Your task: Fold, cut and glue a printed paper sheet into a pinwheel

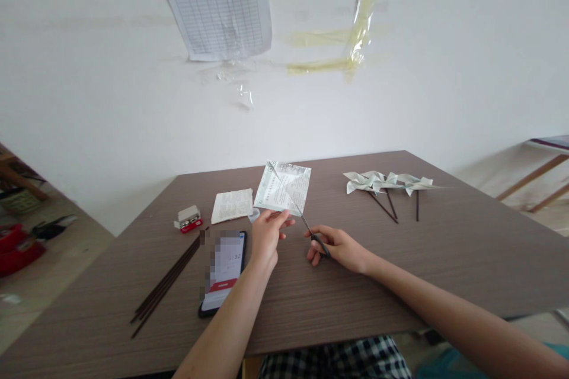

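A square sheet of printed paper [284,186] is pinched at its near edge by my left hand [268,234], raised above the table. Slits run inward from its corners. My right hand [335,246] is closed around the dark handles of a pair of scissors [306,225]. Their blades point up and left, at the paper's near right corner. Whether the blades are apart there is too fine to tell. Farther right lie several paper pinwheels [386,182] on thin brown sticks [391,204].
Left of my left hand are a phone [226,272], loose brown sticks [166,284], a small red-and-white box [189,219] and a stack of paper squares [232,205]. A white wall with a taped printed sheet [217,12] rises behind the table [355,302].
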`<action>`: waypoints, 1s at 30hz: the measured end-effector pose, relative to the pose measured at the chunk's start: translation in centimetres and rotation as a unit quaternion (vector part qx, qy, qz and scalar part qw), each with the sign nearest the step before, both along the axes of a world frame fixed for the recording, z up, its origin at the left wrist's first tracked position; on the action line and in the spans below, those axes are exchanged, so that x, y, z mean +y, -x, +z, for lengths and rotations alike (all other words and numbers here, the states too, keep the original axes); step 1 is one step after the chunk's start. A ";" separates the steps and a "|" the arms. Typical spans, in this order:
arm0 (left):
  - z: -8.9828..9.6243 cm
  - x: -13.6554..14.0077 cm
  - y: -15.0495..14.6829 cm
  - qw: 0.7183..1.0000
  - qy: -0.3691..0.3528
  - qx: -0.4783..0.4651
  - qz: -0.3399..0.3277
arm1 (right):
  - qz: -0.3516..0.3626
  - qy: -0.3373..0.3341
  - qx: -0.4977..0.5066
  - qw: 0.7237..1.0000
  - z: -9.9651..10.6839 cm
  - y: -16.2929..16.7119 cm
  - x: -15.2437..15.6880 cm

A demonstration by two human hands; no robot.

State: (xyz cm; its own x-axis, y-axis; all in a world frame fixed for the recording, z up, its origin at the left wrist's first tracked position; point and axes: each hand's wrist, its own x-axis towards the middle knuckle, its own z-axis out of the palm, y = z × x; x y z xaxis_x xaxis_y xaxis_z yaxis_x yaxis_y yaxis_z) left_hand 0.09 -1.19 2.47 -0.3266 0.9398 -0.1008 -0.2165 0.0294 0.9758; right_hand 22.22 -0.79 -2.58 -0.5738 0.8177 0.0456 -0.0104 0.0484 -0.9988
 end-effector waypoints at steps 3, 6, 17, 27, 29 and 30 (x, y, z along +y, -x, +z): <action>-0.1 0.1 0.0 1.000 0.001 -0.005 0.000 | 0.000 -0.002 -0.007 1.000 -0.1 0.0 0.1; -0.2 0.2 0.1 1.000 0.001 -0.006 0.000 | -0.001 -0.003 -0.009 1.000 -0.1 0.0 0.1; -0.3 0.2 0.1 1.000 -0.002 -0.006 -0.002 | 0.024 -0.019 -0.019 0.999 -1.5 -0.3 0.8; -0.1 0.2 0.0 1.000 -0.001 -0.013 0.002 | 0.029 -0.021 -0.022 0.999 -2.0 -0.4 1.1; -0.1 0.1 0.0 1.000 -0.002 -0.012 0.003 | 0.029 -0.020 -0.021 0.999 -2.1 -0.4 1.2; -0.1 0.2 0.0 1.000 -0.002 -0.011 0.003 | 0.029 -0.020 -0.022 0.999 -2.1 -0.3 1.2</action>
